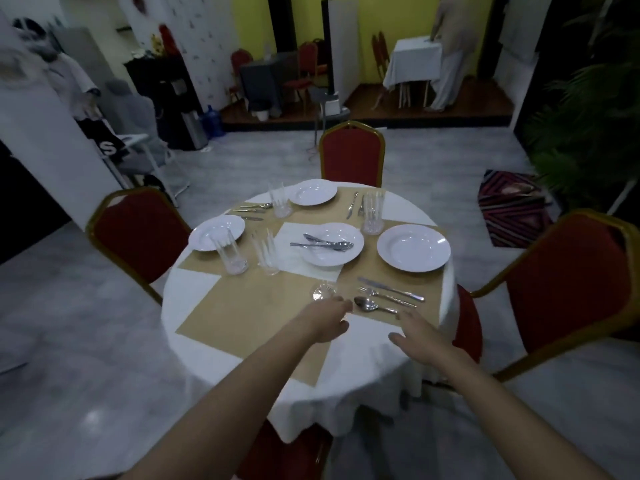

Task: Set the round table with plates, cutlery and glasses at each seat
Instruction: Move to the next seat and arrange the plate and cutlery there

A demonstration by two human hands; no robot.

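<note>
A round table [221,296] in a white cloth with beige overlays carries white plates: far [313,192], left [216,232], right [414,247], and a centre plate [332,252] with loose cutlery [322,242] on it. Tall glasses stand at the far seat [280,200], back right [372,214] and left [230,254], [266,256]. A knife [391,289], fork [384,295] and spoon [372,304] lie near me. My left hand [325,320] reaches to the near side of a small glass [323,291], thumb off it. My right hand [422,337] hovers with spread fingers beside the spoon handle.
Red chairs with gold frames stand at the far side [351,155], left [138,233], right [568,282] and close to me [287,452]. More cutlery lies at the far left [251,209] and far right [355,204]. A person [450,53] stands by a covered table at the back.
</note>
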